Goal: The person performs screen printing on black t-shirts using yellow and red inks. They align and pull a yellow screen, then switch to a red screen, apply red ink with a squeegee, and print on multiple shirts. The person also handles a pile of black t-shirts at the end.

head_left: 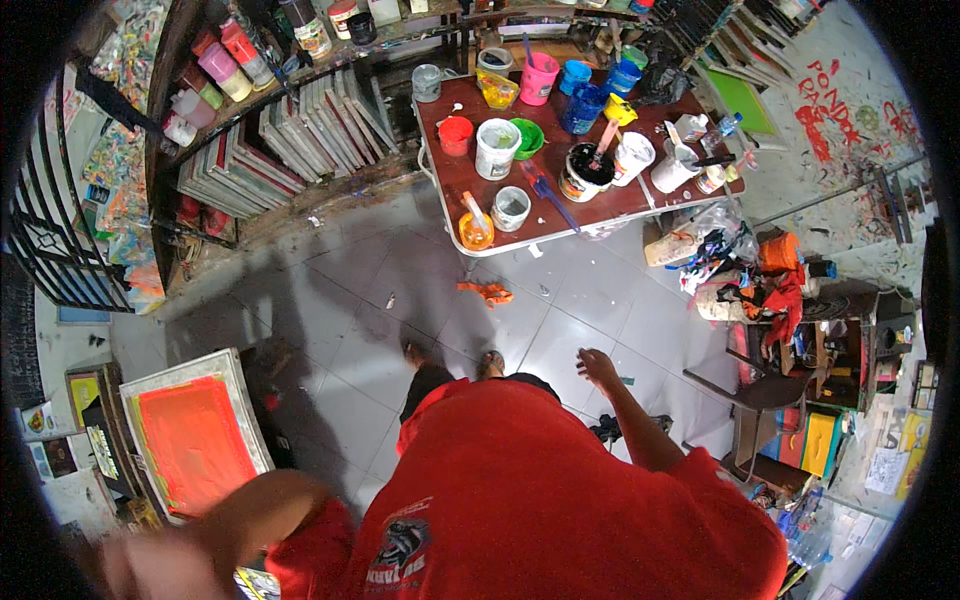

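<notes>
While the left hand [130, 565] hangs at the far lower left, too blurred to tell whether its fingers are spread, pressed together or pinching anything, a framed screen [195, 435] with an orange-red panel leans just beyond it. The left forearm covers the screen's lower part, and I cannot tell whether they touch. Well ahead of that hand, paint bottles [222, 70] stand in a row above upright frames [300, 130]. Between the two hands and ahead of both, an orange scrap [487, 292] lies on the grey tiled floor [560, 340]. Beyond the right hand [597, 370], well apart from it, a brown-topped table [458, 175] carries tubs of paint, among them an orange pot [475, 235] and a black-filled tub [585, 185] with a stirrer standing in it. This hand hangs over the tiles, fingers loosely parted and slightly bent. To its right, a dark chair [768, 393] stands apart from it.
</notes>
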A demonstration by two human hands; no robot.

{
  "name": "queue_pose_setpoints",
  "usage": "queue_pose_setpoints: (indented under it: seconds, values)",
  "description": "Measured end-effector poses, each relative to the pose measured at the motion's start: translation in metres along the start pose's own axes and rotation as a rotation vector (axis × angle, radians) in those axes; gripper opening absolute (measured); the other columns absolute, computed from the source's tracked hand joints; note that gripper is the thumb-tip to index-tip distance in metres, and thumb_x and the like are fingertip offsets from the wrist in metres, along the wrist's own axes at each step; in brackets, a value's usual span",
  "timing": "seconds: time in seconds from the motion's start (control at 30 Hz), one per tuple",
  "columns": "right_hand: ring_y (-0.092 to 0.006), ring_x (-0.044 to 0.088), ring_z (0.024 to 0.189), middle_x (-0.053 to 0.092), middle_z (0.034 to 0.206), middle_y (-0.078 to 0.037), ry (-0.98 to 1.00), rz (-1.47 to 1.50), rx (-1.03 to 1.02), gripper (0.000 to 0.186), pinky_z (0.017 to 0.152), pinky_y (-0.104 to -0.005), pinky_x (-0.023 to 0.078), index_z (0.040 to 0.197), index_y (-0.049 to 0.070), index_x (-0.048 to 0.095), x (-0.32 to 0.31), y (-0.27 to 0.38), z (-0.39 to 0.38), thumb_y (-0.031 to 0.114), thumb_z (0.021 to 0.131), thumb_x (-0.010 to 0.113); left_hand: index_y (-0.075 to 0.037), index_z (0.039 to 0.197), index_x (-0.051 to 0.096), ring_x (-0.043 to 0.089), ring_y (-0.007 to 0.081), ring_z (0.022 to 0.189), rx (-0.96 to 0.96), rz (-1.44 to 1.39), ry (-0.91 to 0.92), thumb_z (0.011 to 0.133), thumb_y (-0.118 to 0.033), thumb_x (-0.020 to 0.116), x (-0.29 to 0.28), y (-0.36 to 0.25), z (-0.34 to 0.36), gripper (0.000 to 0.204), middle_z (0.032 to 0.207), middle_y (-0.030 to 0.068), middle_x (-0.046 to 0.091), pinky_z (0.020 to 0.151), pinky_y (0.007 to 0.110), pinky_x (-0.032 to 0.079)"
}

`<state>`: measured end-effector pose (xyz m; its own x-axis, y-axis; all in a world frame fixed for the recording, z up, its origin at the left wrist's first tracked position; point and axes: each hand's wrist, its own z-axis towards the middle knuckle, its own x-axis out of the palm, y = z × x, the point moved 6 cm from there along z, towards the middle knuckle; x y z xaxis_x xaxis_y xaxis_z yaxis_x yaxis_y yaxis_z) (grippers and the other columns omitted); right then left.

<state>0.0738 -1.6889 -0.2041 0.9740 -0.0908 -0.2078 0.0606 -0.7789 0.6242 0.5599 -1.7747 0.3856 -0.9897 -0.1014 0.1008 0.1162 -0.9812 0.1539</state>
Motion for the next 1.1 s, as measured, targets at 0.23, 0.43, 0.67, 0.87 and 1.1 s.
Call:
queue_pose_setpoints:
  seconds: [0.23, 0.43, 0.67, 0.87, 1.1]
  values:
    - [-0.0146, 0.060, 0.060, 0.063, 0.076, -0.008, -0.149, 0.244, 0.070, 0.042, 0.050, -0.0264, 0.045, 0.099, 0.003, 0.060, -0.018, -0.080, -0.005, 0.045, 0.094, 0.053, -0.006, 0.127, 0.054, 0.053, 0.0234, 0.118, -1.375, 0.401, 0.354, 0.083, -0.017, 0.066, -0.007, 0.267, -0.475, 0.047, 0.126, 0.0120, 0.058, 0.098, 0.036, 0.042]
    - [-0.0152, 0.062, 0.065, 0.064, 0.082, -0.005, -0.359, 0.227, 0.367, 0.025, 0.051, -0.0273, 0.045, 0.103, 0.009, 0.059, 0.006, -0.093, -0.064, 0.032, 0.096, 0.052, 0.000, 0.133, 0.045, 0.047, 0.0380, 0.120, -1.370, 0.330, 0.841, 0.062, -0.038, 0.085, 0.093, 0.343, -0.649, 0.089, 0.130, 0.0213, 0.052, 0.104, 0.047, 0.036]
    - [-0.0125, 0.061, 0.062, 0.064, 0.080, -0.003, -0.404, 0.361, 0.372, 0.018, 0.051, -0.0253, 0.043, 0.103, 0.011, 0.061, 0.085, -0.022, -0.107, 0.026, 0.093, 0.061, -0.009, 0.137, 0.042, 0.035, 0.0398, 0.128, -1.315, 0.339, 0.952, 0.054, -0.040, 0.088, 0.151, 0.395, -0.704, 0.100, 0.137, 0.0166, 0.044, 0.107, 0.052, 0.028]
    - [-0.0227, 0.062, 0.066, 0.067, 0.083, -0.011, -0.443, -0.306, 0.084, 0.036, 0.062, -0.0355, 0.049, 0.099, 0.002, 0.063, 0.072, 0.091, -0.051, 0.035, 0.099, 0.049, -0.011, 0.140, 0.040, 0.031, 0.0383, 0.132, -1.229, 0.355, 1.022, 0.048, -0.046, 0.089, 0.168, 0.413, -0.713, 0.110, 0.140, 0.0160, 0.040, 0.108, 0.054, 0.025]
    - [-0.0356, 0.064, 0.090, 0.066, 0.100, -0.018, -0.548, -0.467, -0.217, 0.030, 0.079, -0.0398, 0.051, 0.102, 0.001, 0.064, 0.003, 0.204, 0.104, 0.025, 0.086, 0.067, -0.007, 0.122, 0.055, 0.043, 0.0383, 0.121, -1.126, 0.293, 0.853, 0.049, -0.040, 0.090, 0.180, 0.412, -0.701, 0.088, 0.128, 0.0173, 0.051, 0.102, 0.054, 0.033]
